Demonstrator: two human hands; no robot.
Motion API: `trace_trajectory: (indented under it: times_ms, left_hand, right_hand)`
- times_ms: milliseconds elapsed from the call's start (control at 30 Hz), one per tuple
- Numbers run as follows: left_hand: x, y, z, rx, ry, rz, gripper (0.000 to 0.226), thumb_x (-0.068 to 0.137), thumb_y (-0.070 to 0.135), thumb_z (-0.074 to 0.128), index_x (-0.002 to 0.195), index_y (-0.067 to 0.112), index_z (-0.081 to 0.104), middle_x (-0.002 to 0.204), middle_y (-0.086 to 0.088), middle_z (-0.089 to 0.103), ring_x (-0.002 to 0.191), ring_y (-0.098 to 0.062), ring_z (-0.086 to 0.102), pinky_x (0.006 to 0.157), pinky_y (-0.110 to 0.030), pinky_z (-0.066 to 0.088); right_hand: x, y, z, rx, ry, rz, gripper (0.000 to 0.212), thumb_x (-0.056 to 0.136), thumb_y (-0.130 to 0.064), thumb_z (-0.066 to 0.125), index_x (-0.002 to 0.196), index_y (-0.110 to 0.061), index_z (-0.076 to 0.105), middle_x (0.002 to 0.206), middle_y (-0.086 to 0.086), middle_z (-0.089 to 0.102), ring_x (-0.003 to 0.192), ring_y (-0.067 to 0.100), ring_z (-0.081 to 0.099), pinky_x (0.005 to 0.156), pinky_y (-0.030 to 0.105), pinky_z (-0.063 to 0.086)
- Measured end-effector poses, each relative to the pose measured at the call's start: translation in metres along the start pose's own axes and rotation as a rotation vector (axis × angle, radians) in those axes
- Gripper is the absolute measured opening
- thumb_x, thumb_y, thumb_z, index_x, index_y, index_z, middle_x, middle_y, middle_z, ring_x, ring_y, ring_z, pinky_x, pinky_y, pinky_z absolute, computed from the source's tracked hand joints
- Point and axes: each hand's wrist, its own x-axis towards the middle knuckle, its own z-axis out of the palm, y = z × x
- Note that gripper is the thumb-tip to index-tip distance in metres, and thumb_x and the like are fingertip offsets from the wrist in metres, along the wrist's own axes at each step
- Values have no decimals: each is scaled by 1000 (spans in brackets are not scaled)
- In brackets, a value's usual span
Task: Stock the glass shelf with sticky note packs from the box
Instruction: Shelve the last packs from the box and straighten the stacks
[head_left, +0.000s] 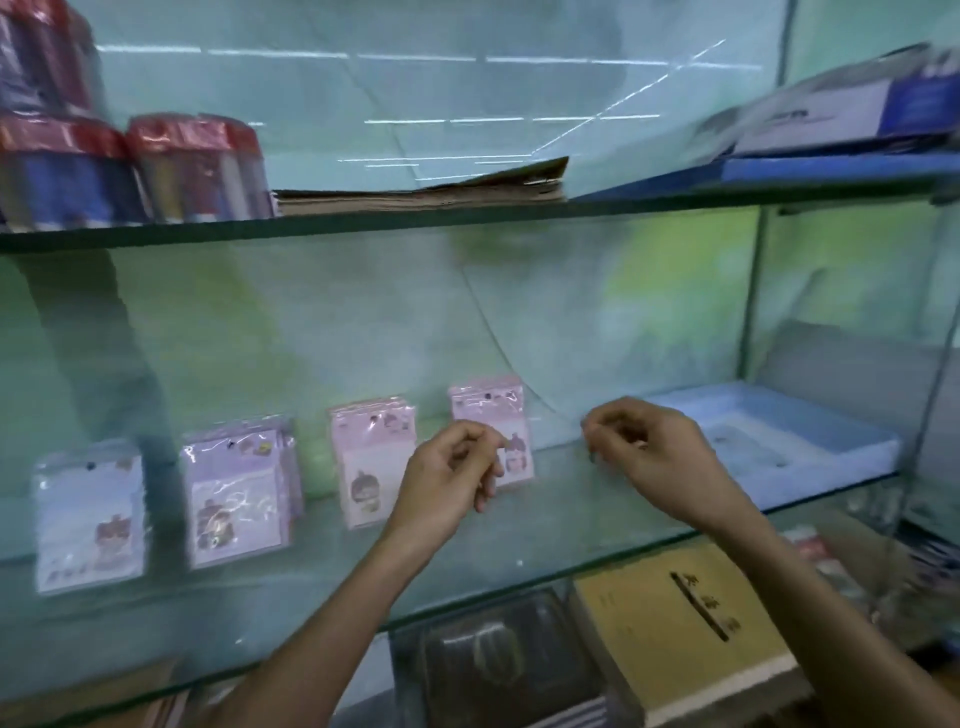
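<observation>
Head view: we see bare glass shelf (545, 525) right of four sticky note packs (491, 431); left hand (457, 470) by the rightmost, right hand (649, 447) apart, both curled, seemingly empty.

The left hand (449, 470) covers the lower corner of the rightmost pink pack (491, 415). Pack prints are blurred; the red-capped bundles (124, 166) run off the left edge.

We have one view only, worn on the head. It faces forward and slightly down, close to the glass shelf (519, 525) crossing mid-frame.
</observation>
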Motion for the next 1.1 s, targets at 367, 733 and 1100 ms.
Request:
trace_trajectory:
  times_ms: [367, 733, 1100]
  left_hand:
    - [41, -5, 137, -32, -178, -8, 17, 96, 13, 55, 85, 16, 67, 69, -2, 63, 62, -18, 57, 55, -33, 45]
    - [56, -10, 179, 2, -179, -25, 15, 94, 25, 59, 89, 15, 69, 74, 2, 65, 63, -15, 59, 59, -35, 50]
    - [84, -3, 158, -84, -47, -113, 26, 97, 29, 56, 121, 20, 56, 111, 4, 59, 74, -18, 59, 58, -31, 51]
  right_hand:
    - [48, 110, -95, -615, -349, 374, 62, 77, -57, 70, 125, -22, 52, 130, 6, 53, 116, 23, 52, 85, 32, 40]
    - [49, 132, -107, -669, -390, 424, 62, 71, -46, 69, 126, -27, 47, 126, 0, 51, 107, 21, 55, 90, 39, 48]
    - [40, 96, -129, 883, -452, 447, 53, 86, -28, 57, 132, -2, 51, 123, 26, 54, 120, 50, 53, 95, 58, 46]
